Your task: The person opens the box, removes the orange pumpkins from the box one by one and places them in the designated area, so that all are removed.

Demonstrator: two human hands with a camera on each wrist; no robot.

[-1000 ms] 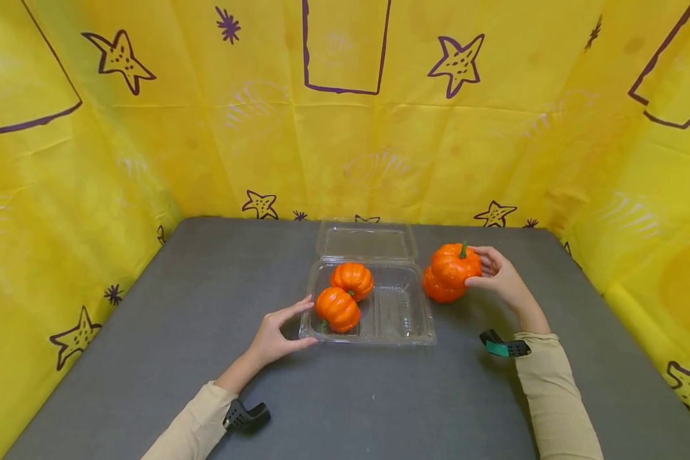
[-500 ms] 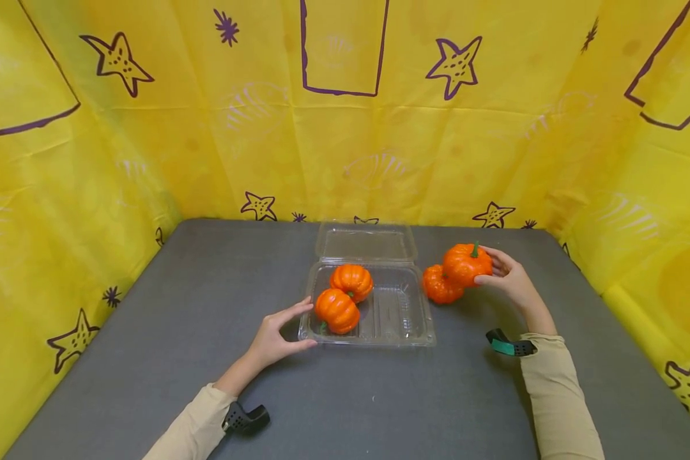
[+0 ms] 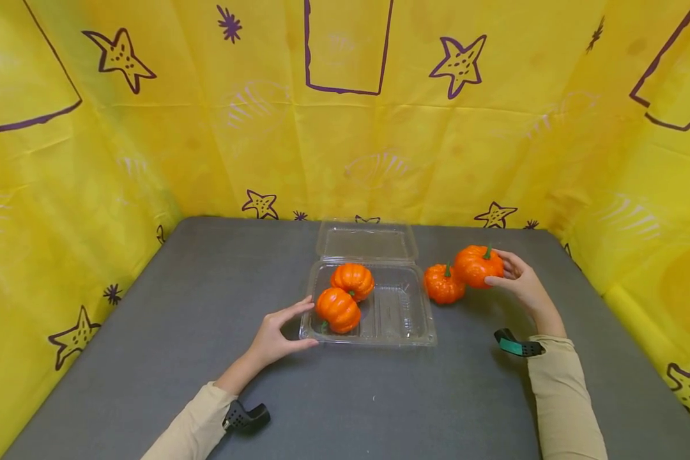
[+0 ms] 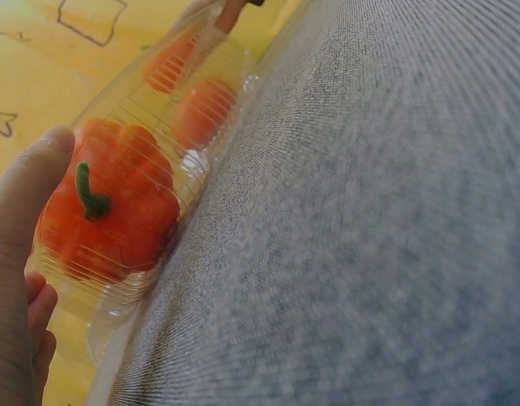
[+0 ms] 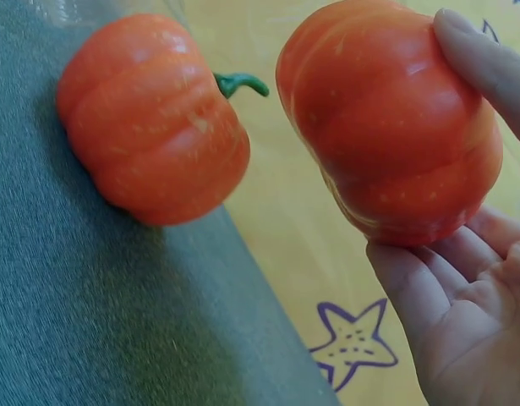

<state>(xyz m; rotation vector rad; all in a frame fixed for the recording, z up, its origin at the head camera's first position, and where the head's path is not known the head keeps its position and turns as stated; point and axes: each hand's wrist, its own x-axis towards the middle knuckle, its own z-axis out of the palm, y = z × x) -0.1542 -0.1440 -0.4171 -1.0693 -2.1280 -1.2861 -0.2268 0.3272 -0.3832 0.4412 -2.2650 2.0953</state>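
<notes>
My right hand [image 3: 524, 289] holds a small orange pumpkin [image 3: 475, 268] with a green stem, thumb on one side and fingers on the other. In the right wrist view this held pumpkin [image 5: 391, 118] is above the table. A second pumpkin [image 3: 441, 287] sits on the table just left of it, stem up. Two more pumpkins lie in the left half of a clear plastic clamshell container [image 3: 399, 340], one behind [image 3: 353, 280] and one in front [image 3: 338, 310]. Against the container's left side rests my left hand [image 3: 273, 335], its fingers and thumb extended and spread apart.
The container's lid [image 3: 368, 241] lies folded back behind its base. A grey cloth covers the table [image 3: 374, 409]. Yellow patterned curtains [image 3: 345, 147] stand at the back and on both sides.
My right hand has drawn the held pumpkin to the right, uncovering the stem of the pumpkin on the table. My left hand and the container have stayed put.
</notes>
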